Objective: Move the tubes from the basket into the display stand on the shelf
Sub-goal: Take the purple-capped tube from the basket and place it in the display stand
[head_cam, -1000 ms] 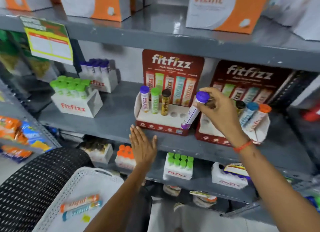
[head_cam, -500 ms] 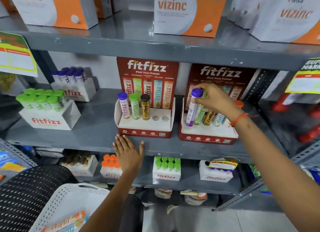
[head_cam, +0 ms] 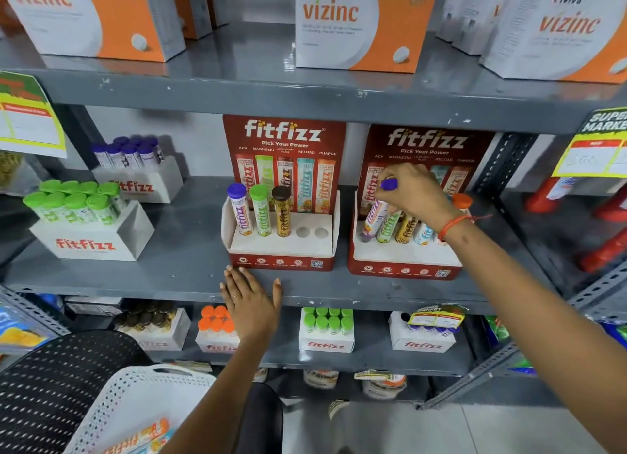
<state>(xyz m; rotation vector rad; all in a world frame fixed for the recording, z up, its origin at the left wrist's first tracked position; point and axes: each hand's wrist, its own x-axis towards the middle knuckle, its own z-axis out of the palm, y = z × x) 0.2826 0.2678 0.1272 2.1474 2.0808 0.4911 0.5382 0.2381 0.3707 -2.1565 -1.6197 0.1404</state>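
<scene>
right hand (head_cam: 415, 196) pinches the purple-capped tube (head_cam: 375, 213) by its cap, steering its base into the right display stand (head_cam: 403, 262); left hand (head_cam: 252, 304) lies spread flat on the shelf edge (head_cam: 135, 285), likely for balance

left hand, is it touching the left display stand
Apart. The head view shows the left hand flat on the shelf edge, with bare grey shelf between its fingertips and the left display stand.

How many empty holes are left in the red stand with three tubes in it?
2. Both empty holes sit side by side at the right end of the left red stand: one beside the brown-capped tube, one further right.
</scene>
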